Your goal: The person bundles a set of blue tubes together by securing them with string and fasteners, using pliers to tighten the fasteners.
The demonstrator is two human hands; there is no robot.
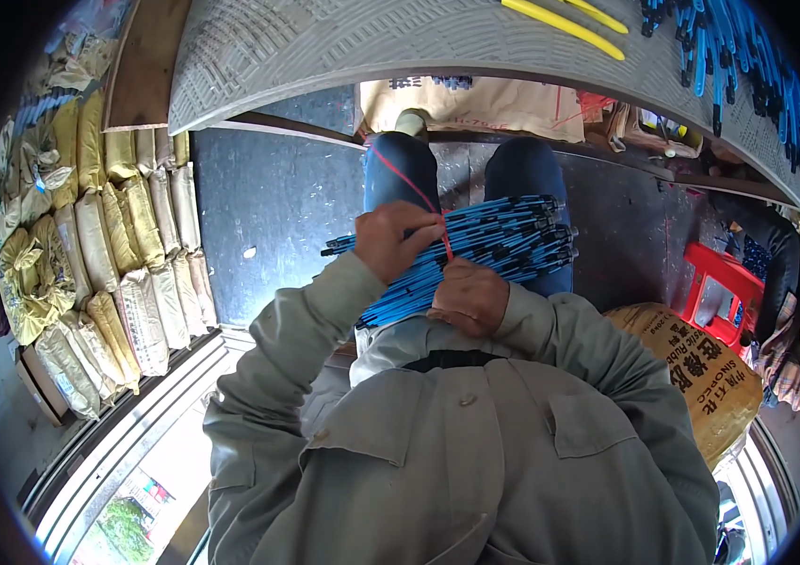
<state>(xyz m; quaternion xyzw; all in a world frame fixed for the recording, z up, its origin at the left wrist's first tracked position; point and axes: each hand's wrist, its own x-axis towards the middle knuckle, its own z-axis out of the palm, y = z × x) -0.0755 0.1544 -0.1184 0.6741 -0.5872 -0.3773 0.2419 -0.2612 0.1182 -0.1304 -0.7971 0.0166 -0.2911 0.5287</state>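
Observation:
A thick bundle of thin blue rods with black ends (522, 235) lies across my lap, over my jeans. A red string (404, 177) runs from beside my left knee down over the middle of the bundle. My left hand (392, 237) rests above the bundle, its thumb and forefinger pinched on the string. Just below and to the right, my right hand (471, 296) is closed against the bundle at the string's lower end. Its curled fingers hide how the string passes there.
Ahead stands a grey textured table (353, 42), with yellow-handled pliers (569, 24) and more blue rods (748, 66) on it. Stacked sacks (117, 235) line the left wall. To my right are a large brown sack (692, 367) and a red plastic stool (725, 287).

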